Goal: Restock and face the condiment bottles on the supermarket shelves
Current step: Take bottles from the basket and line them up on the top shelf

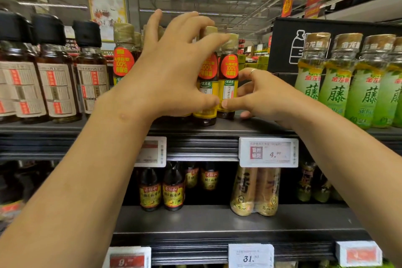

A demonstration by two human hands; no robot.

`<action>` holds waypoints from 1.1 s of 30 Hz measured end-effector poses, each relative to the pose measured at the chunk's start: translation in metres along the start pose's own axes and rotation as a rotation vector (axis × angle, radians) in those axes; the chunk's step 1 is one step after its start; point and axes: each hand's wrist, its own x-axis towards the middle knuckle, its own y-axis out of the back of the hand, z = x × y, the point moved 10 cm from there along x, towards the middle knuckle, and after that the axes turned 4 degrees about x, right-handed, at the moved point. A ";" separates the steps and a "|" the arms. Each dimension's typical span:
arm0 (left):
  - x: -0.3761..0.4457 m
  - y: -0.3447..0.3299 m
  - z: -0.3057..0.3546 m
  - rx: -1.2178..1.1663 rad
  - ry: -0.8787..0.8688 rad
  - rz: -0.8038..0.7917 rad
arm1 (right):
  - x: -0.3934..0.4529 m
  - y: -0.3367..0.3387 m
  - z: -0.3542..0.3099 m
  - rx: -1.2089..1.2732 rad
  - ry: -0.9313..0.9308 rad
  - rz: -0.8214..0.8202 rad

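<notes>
Small sesame oil bottles with orange-red round labels and yellow lower labels stand in the middle of the top shelf (250, 127). My left hand (174, 72) reaches over the group. Its fingers arch across the gold caps and its thumb presses the front bottle (206, 115) low on the label. My right hand (267, 95), with a ring on one finger, holds the neighbouring right bottle (228, 67), thumb on its front and fingers curled at its right side. Another bottle of the same kind (124, 59) stands to the left, partly hidden by my left hand.
Dark bottles with black caps (54, 76) fill the top shelf's left; green-labelled bottles (335, 87) fill its right, below a black sign (285, 50). Price tags (268, 152) hang on the shelf edge. The lower shelf holds small dark bottles (162, 191) and a twin pack (254, 191).
</notes>
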 end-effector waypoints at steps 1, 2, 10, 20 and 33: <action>-0.001 -0.002 0.000 0.026 -0.022 -0.021 | -0.002 0.001 -0.001 -0.008 0.005 -0.005; -0.001 -0.002 0.000 0.042 -0.036 -0.032 | -0.004 0.002 -0.003 -0.018 0.010 -0.010; -0.001 -0.004 -0.002 0.091 -0.051 -0.053 | -0.033 0.006 -0.011 0.013 0.091 -0.031; -0.001 -0.003 -0.001 0.045 -0.047 -0.030 | -0.035 -0.001 -0.016 -0.008 0.108 0.015; -0.013 0.008 0.003 -0.053 -0.049 0.066 | -0.046 0.003 -0.008 0.000 0.063 0.047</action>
